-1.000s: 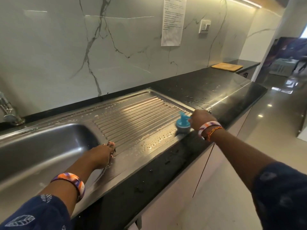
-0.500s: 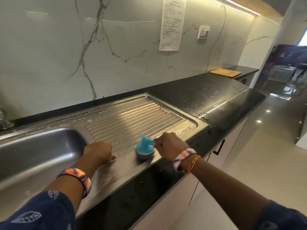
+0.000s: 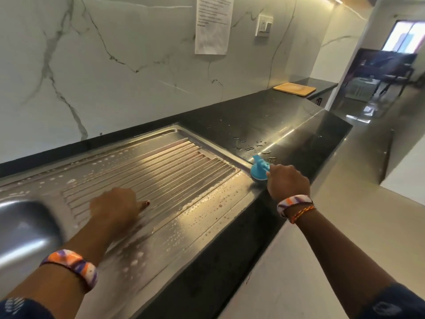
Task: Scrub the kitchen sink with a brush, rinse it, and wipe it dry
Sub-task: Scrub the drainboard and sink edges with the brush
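A steel sink unit fills the left and middle: its basin (image 3: 25, 229) lies at the far left, and its ribbed drainboard (image 3: 161, 171), wet and soapy, stretches to the right. My right hand (image 3: 287, 183) grips a blue round brush (image 3: 259, 170) and holds it down on the drainboard's right front corner. My left hand (image 3: 115, 209) rests on the ribs near the basin, with its fingers pointing right along the steel. The tap is out of view.
Black stone counter (image 3: 287, 125) runs on to the right, with water drops near the drainboard. A wooden cutting board (image 3: 294, 89) lies at its far end. Marble wall behind carries a paper notice (image 3: 212, 24) and a switch (image 3: 264, 26). Tiled floor lies to the right.
My right hand swept the brush left along the drainboard's front edge, then back right to the corner. My left hand stayed on the ribs. The view shifted right, so the tap dropped out.
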The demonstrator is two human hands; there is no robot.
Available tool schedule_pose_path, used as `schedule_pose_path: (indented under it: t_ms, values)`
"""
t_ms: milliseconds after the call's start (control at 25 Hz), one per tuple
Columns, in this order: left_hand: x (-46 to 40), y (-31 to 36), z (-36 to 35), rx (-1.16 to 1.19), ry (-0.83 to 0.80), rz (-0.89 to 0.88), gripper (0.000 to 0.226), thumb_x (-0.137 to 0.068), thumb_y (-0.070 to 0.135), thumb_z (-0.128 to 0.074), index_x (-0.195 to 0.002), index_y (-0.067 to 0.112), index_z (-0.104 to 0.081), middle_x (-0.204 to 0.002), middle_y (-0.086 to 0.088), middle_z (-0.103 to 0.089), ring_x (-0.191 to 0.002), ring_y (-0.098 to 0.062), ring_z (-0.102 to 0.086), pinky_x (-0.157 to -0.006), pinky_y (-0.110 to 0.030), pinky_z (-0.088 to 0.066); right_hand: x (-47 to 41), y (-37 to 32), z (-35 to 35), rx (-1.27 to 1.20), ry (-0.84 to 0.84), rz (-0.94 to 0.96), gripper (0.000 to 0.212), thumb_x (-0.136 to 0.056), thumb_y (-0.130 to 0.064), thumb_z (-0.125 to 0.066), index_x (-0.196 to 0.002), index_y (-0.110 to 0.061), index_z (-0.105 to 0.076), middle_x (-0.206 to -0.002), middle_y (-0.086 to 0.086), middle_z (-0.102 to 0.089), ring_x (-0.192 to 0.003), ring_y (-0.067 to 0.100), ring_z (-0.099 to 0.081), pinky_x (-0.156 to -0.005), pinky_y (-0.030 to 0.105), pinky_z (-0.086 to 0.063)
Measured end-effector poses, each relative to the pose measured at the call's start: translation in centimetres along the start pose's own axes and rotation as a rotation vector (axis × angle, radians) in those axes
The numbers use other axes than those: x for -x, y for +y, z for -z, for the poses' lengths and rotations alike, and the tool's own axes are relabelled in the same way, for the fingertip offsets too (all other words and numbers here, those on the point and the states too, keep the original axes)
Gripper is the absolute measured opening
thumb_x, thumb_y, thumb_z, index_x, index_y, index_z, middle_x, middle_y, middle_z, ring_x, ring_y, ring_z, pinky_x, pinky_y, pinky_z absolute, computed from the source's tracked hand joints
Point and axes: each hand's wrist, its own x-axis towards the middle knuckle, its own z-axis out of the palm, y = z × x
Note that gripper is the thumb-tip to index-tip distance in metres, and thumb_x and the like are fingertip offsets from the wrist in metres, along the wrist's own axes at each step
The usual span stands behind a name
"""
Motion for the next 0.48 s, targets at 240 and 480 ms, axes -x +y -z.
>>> schedule_pose_path:
  t_ms: [240, 480]
  values:
    - [-10.5, 1.1, -0.6, 0.071, -0.197, -0.065, 0.092, -0.08, 0.069, -0.048, -0.145, 0.006, -0.029, -0.156, -0.015, -0.018, -0.143, -0.03, -0.021, -0.114, -0.042, -0.027, -8.1, -4.0, -1.8, -0.073, -0.05, 0.126, 0.033, -0.097, -0.031, -0.045, -0.121, -0.017, -0.062, -0.111, 0.01, -0.066, -0.099, 0.027, -0.064, -0.079, 0.032, -0.05]
    - [-14.9, 2.6, 0.7, 0.018, -0.323, -0.138, 0.066, -0.072, 0.067, -0.061, -0.109, 0.013, -0.057, -0.103, -0.001, -0.056, -0.095, -0.018, -0.053, -0.085, -0.029, -0.046, -18.6, -15.0, -6.4, 0.029, -0.094, 0.385, 0.031, -0.097, -0.026, -0.043, -0.121, -0.014, -0.059, -0.113, 0.015, -0.062, -0.103, 0.034, -0.061, -0.081, 0.037, -0.049]
